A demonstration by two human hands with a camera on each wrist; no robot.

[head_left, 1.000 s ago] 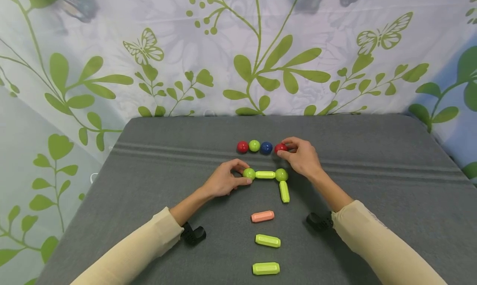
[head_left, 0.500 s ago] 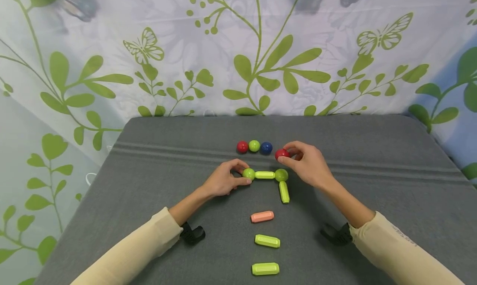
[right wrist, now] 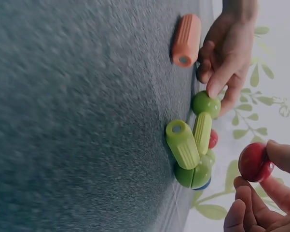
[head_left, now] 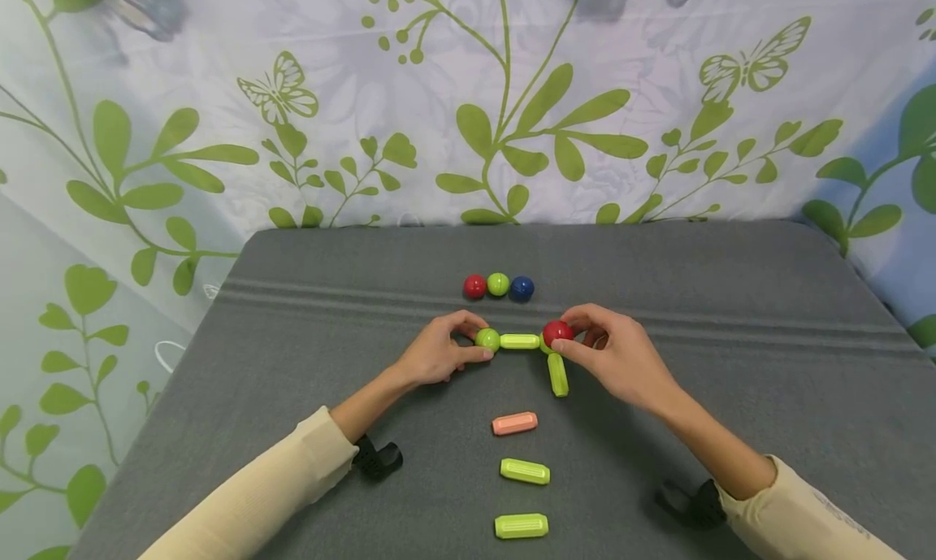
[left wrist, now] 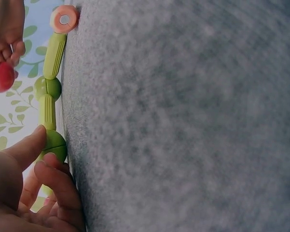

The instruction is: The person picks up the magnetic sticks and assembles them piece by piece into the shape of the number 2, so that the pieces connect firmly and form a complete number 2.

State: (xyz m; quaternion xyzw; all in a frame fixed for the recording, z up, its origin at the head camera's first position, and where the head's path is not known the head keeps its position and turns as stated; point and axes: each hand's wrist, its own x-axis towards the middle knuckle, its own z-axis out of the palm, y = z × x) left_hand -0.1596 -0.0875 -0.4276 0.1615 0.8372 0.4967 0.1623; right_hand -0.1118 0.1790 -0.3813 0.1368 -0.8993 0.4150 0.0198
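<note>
My left hand (head_left: pixel 441 351) pinches a green ball (head_left: pixel 487 340) between thumb and fingers. That ball joins a short green ribbed rod (head_left: pixel 520 342), whose other end meets a second green ball (right wrist: pixel 186 175). From the second ball another green rod (head_left: pixel 558 375) points toward the person. Up off the grey table, my right hand (head_left: pixel 614 353) holds a glossy red ball (right wrist: pixel 253 162) in its fingertips. In the head view this red ball overlaps the second green ball and hides most of it; both wrist views show it apart from the chain.
Behind the chain stand a red ball (head_left: pixel 474 286), a green ball (head_left: pixel 498 284) and a blue ball (head_left: pixel 522 288) in a row. Nearer lie an orange rod (head_left: pixel 515 423) and two loose green rods, one middle (head_left: pixel 525 471), one front (head_left: pixel 522 526). A leaf-patterned cloth (head_left: pixel 351 97) hangs behind.
My right hand has lifted the red ball from the right end of the row and brought it toward the person, over the chain's right corner. The left hand has stayed on its green ball.
</note>
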